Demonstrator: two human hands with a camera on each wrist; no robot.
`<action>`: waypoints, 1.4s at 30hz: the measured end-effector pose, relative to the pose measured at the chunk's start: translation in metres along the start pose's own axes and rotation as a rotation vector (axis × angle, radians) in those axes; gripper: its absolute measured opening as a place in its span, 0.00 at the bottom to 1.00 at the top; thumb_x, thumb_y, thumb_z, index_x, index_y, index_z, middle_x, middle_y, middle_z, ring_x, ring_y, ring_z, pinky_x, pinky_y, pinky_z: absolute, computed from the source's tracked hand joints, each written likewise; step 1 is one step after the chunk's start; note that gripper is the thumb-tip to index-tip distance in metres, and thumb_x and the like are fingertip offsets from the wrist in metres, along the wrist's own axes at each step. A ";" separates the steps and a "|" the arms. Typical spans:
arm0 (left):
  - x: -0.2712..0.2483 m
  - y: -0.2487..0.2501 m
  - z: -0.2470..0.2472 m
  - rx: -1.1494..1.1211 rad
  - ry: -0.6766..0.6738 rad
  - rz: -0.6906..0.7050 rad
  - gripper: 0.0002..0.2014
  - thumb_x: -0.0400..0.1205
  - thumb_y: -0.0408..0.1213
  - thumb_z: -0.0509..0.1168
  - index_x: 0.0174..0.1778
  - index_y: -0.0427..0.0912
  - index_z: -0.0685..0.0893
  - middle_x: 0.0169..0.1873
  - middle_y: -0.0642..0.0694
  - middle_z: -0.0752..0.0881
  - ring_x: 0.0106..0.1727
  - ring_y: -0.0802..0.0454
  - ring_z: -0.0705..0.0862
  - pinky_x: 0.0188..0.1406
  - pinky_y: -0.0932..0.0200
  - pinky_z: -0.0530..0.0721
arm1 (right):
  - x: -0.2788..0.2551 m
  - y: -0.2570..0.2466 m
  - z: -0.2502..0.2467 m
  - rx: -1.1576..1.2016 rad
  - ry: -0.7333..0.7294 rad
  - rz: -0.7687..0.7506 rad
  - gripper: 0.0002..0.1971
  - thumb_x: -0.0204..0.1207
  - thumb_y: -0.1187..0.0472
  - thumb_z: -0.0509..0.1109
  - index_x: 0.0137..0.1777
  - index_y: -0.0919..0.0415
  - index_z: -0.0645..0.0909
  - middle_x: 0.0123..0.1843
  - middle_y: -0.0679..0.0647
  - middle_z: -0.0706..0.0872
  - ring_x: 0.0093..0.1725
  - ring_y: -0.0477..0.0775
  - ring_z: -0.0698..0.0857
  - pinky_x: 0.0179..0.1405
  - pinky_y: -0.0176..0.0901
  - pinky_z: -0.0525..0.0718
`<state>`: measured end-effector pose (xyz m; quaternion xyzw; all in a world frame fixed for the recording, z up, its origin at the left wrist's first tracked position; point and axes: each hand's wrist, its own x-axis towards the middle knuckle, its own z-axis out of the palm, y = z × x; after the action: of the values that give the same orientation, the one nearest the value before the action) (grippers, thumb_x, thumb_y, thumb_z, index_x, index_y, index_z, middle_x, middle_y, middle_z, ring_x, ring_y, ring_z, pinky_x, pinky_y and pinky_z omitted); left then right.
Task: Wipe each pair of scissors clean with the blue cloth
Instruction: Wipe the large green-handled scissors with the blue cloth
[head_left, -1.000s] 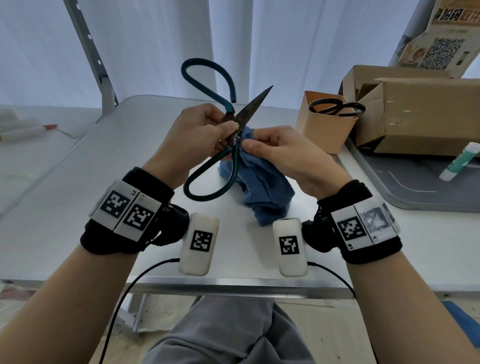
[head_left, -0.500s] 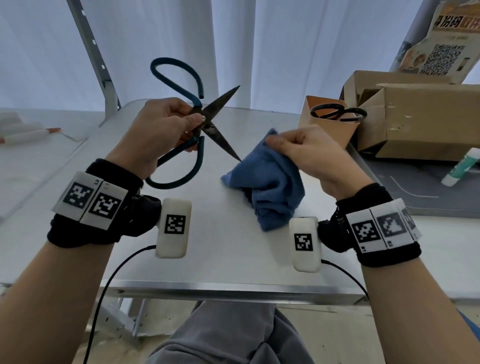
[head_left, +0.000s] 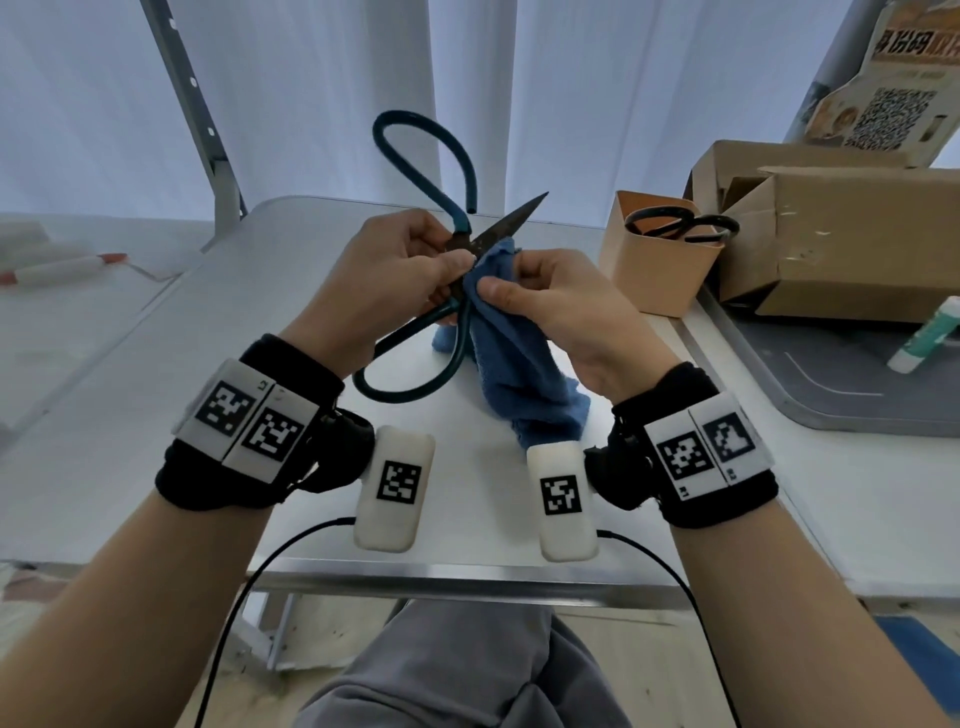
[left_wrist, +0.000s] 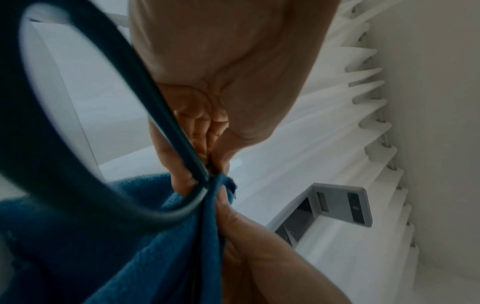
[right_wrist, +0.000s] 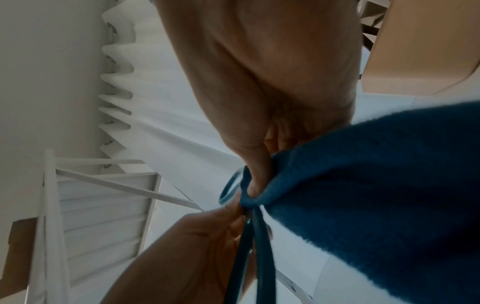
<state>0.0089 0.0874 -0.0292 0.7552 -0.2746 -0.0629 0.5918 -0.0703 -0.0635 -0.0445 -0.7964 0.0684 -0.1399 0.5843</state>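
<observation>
Large scissors with teal loop handles (head_left: 415, 156) (left_wrist: 85, 156) (right_wrist: 262, 246) are held spread above the white table (head_left: 156, 389). My left hand (head_left: 400, 280) (left_wrist: 197, 176) pinches them near the pivot. One dark blade (head_left: 511, 221) points up and right. My right hand (head_left: 540, 301) (right_wrist: 255, 185) pinches the blue cloth (head_left: 514, 379) (left_wrist: 116, 236) (right_wrist: 376, 185) around the other blade just below the pivot, which hides that blade. The cloth's lower end hangs down toward the table. A second pair of scissors with black handles (head_left: 680, 226) stands in a tan cup (head_left: 660, 270) at the right.
Cardboard boxes (head_left: 852, 234) stand behind the cup at the right. A grey tray (head_left: 841, 384) holds a white and green tube (head_left: 930, 335). A metal frame post (head_left: 202, 130) rises at the back left. White curtains hang behind the table.
Half a second ago my hands were apart, the scissors at the left and the cloth at the right. Now they have come together again and the cloth is pinched onto a blade.
</observation>
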 end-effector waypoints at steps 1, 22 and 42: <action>0.000 0.000 0.002 0.005 0.013 0.003 0.03 0.84 0.33 0.69 0.47 0.39 0.83 0.41 0.37 0.86 0.35 0.52 0.86 0.31 0.62 0.86 | 0.001 0.001 0.002 -0.017 0.010 0.001 0.11 0.81 0.59 0.74 0.55 0.68 0.88 0.48 0.62 0.93 0.51 0.61 0.92 0.61 0.59 0.88; 0.003 -0.005 0.007 -0.066 0.118 -0.066 0.05 0.85 0.32 0.68 0.53 0.35 0.84 0.41 0.40 0.87 0.31 0.57 0.83 0.29 0.63 0.85 | -0.009 0.003 0.002 -0.395 -0.033 -0.019 0.13 0.85 0.48 0.66 0.50 0.54 0.88 0.46 0.53 0.91 0.47 0.53 0.88 0.50 0.48 0.84; 0.010 0.006 -0.043 -0.123 0.214 0.025 0.03 0.86 0.32 0.67 0.46 0.40 0.81 0.40 0.43 0.87 0.34 0.55 0.85 0.34 0.60 0.89 | -0.017 0.012 -0.022 0.024 0.091 0.140 0.09 0.86 0.58 0.65 0.55 0.60 0.87 0.50 0.58 0.92 0.52 0.54 0.90 0.53 0.44 0.89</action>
<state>0.0341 0.1188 -0.0090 0.7166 -0.2149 0.0085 0.6635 -0.0920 -0.0827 -0.0523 -0.7754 0.1488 -0.1357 0.5985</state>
